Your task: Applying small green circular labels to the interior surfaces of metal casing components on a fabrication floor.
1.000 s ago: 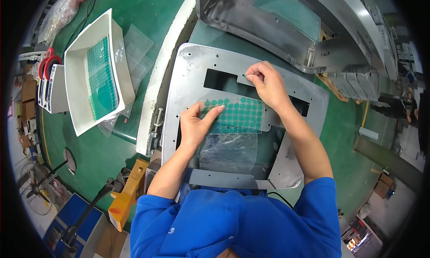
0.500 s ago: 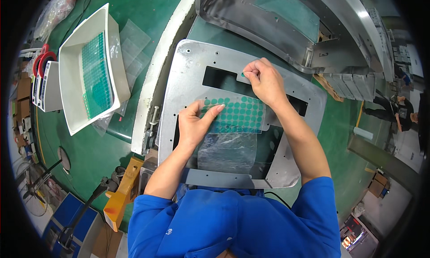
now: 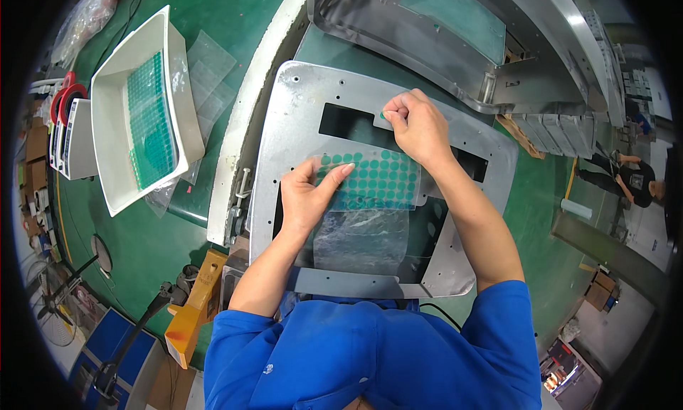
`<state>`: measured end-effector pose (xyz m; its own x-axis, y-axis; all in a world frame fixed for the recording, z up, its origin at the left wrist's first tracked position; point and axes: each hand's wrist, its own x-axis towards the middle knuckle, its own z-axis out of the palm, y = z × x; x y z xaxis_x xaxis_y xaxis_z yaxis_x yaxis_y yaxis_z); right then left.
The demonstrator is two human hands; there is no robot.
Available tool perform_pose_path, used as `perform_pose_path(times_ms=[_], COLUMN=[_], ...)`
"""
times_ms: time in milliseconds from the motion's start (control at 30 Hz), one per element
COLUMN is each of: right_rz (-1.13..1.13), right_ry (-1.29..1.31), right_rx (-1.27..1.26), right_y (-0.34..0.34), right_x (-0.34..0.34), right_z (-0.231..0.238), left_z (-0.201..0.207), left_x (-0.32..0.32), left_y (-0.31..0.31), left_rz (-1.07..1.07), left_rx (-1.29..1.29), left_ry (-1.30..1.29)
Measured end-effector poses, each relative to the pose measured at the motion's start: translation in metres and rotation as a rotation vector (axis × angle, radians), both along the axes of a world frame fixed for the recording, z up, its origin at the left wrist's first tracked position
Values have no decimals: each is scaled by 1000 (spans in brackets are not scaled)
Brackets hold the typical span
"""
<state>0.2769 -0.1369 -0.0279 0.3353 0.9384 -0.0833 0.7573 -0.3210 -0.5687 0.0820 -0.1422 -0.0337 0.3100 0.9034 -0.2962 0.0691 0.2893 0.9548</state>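
My left hand pinches the left edge of a clear sheet of round green stickers between thumb and fingers. Several spots at the sheet's upper left hold no sticker. Farther up, my right hand is closed in a pinch on one small round green sticker, close to the tab beside a rectangular cutout. Both hands are over a grey metal panel with cutouts and small holes. Below the sheet, a clear plastic film lies across the large lower opening.
To the left, a white bin holds more green sticker sheets. Clear plastic sheets lie beside it on the green floor. A large curved metal housing stands beyond the panel. A person in dark clothes is far right.
Both hands stay almost in place. My right hand has shifted slightly up and left, and the small green sticker at its fingertips shows more plainly.
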Motion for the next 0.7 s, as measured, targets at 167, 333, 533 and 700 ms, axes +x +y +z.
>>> perform_pose_path(times_ms=[167,333,533,700], right_rz=[-9,-38,-52,382], right_ry=[72,244,153,554], right_rx=[10,6,-172,72], right_y=[-1,2,7,-67], right_x=[1,10,12,-22], right_z=[1,-6,16,71], left_z=[0,2,28,45], left_x=[0,-6,-27,-45], left_y=[0,-2,-12,-32], left_rz=[8,35,-22,-59], left_rx=[2,-24,-42,142], left_ry=[-5,-24,19,2])
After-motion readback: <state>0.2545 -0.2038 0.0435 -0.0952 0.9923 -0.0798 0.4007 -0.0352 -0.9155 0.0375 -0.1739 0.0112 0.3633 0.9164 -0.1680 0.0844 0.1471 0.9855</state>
